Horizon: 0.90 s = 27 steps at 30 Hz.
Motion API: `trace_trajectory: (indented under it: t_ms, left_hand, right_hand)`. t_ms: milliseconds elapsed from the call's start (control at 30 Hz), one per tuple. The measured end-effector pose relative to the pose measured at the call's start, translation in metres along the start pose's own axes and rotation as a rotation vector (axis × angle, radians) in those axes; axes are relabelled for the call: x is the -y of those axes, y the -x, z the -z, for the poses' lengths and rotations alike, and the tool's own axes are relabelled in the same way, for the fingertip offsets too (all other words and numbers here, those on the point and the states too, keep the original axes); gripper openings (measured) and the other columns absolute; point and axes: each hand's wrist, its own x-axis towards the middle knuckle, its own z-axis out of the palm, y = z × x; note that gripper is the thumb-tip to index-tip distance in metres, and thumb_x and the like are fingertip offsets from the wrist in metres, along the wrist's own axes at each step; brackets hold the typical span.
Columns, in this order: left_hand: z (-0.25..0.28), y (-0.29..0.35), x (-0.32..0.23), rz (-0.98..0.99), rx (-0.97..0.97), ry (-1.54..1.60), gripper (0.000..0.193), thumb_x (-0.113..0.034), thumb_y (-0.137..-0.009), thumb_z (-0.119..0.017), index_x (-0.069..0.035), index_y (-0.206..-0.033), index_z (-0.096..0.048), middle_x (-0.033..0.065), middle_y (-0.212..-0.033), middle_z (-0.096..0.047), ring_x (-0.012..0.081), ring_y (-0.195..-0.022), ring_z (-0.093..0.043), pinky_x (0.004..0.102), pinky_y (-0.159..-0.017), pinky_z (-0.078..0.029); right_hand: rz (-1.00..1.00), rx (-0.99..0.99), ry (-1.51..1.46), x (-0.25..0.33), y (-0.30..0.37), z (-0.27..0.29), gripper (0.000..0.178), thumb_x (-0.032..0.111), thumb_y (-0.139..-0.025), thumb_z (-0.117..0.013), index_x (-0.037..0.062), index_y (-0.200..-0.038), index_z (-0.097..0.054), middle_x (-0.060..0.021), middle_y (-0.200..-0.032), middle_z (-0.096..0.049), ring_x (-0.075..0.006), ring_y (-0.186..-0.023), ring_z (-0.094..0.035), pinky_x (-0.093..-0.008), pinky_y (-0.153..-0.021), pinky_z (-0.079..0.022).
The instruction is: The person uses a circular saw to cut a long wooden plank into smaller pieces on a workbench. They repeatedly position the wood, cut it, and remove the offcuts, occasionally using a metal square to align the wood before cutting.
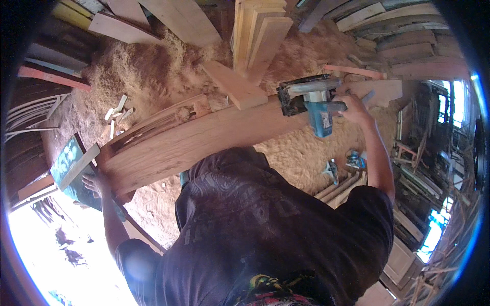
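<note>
A long thick wooden beam (pixel 173 153) runs across in front of me, rising from lower left to upper right. My right hand (pixel 356 108) is closed round the handle of a teal circular saw (pixel 320 120) with a black base, at the beam's right part. Past the beam's left end my left hand (pixel 94 183) has its fingers stretched out. It lies by a dark, paint-speckled board (pixel 70 154) and a light wooden strip (pixel 79 167) on that board. Whether the fingers touch the strip is hard to make out. A short plank (pixel 236 87) rests with one end on the beam.
Sawdust (pixel 148 69) covers the ground around the beam. Several boards (pixel 255 33) lie beyond it, with stacked timber (pixel 423 53) at far right. Small offcuts (pixel 118 111) lie at left. Another blue tool (pixel 356 159) sits on the ground at right, near some lengths of wood (pixel 343 188).
</note>
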Motion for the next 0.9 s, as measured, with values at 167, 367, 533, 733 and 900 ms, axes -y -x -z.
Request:
trace_trajectory:
  t_ms: [167, 367, 533, 733, 900]
  left_hand:
    - [0.001, 0.006, 0.004, -0.012, -0.041, 0.026, 0.107, -0.067, -0.098, -0.06, -0.009, -0.169, -0.005, 0.0199, -0.175, -0.01, 0.0453, -0.161, -0.007, 0.0742, -0.122, -0.016]
    - [0.073, 0.04, -0.053, 0.084, 0.155, -0.004, 0.102, -0.059, -0.097, -0.061, -0.009, -0.169, -0.009, 0.0159, -0.177, -0.01, 0.0399, -0.163, -0.007, 0.0704, -0.121, -0.018]
    - [0.089, 0.053, -0.072, 0.155, 0.112, 0.086, 0.095, -0.051, -0.1, -0.061, -0.009, -0.169, -0.013, 0.0159, -0.178, -0.007, 0.0372, -0.164, -0.005, 0.0679, -0.123, -0.017]
    - [0.095, 0.058, -0.082, 0.141, 0.105, 0.103, 0.095, -0.047, -0.1, -0.061, -0.005, -0.169, -0.012, 0.0184, -0.177, -0.007, 0.0397, -0.164, -0.004, 0.0683, -0.123, -0.015]
    - [0.092, 0.058, -0.081, 0.062, 0.075, 0.227, 0.104, -0.053, -0.095, -0.066, -0.001, -0.168, -0.013, 0.0223, -0.177, -0.006, 0.0426, -0.163, -0.003, 0.0711, -0.122, -0.013]
  right_hand:
    - [-0.11, 0.055, -0.106, 0.006, -0.003, -0.006, 0.043, -0.003, -0.077, -0.077, 0.0078, -0.118, -0.074, -0.0157, -0.122, -0.074, -0.0381, -0.117, -0.068, -0.0448, -0.1, -0.054]
    - [0.05, -0.051, 0.137, 0.019, -0.005, -0.003, 0.047, 0.003, -0.074, -0.085, 0.008, -0.12, -0.075, -0.0166, -0.124, -0.074, -0.0376, -0.118, -0.069, -0.0466, -0.104, -0.053]
    - [-0.02, -0.026, -0.302, 0.197, -0.062, 0.064, 0.043, 0.017, -0.086, -0.083, 0.008, -0.127, -0.072, -0.0158, -0.121, -0.076, -0.0368, -0.115, -0.071, -0.0443, -0.1, -0.055]
    - [0.714, -0.151, -0.41, 0.469, -0.188, 0.019, 0.034, 0.031, -0.099, -0.072, 0.0099, -0.126, -0.073, -0.0141, -0.123, -0.074, -0.0318, -0.111, -0.073, -0.0417, -0.098, -0.056]
    - [0.923, -0.208, -0.364, 0.679, -0.241, -0.056, 0.059, 0.037, -0.095, -0.077, 0.0073, -0.144, -0.06, -0.0163, -0.139, -0.065, -0.0314, -0.127, -0.065, -0.0423, -0.106, -0.052]
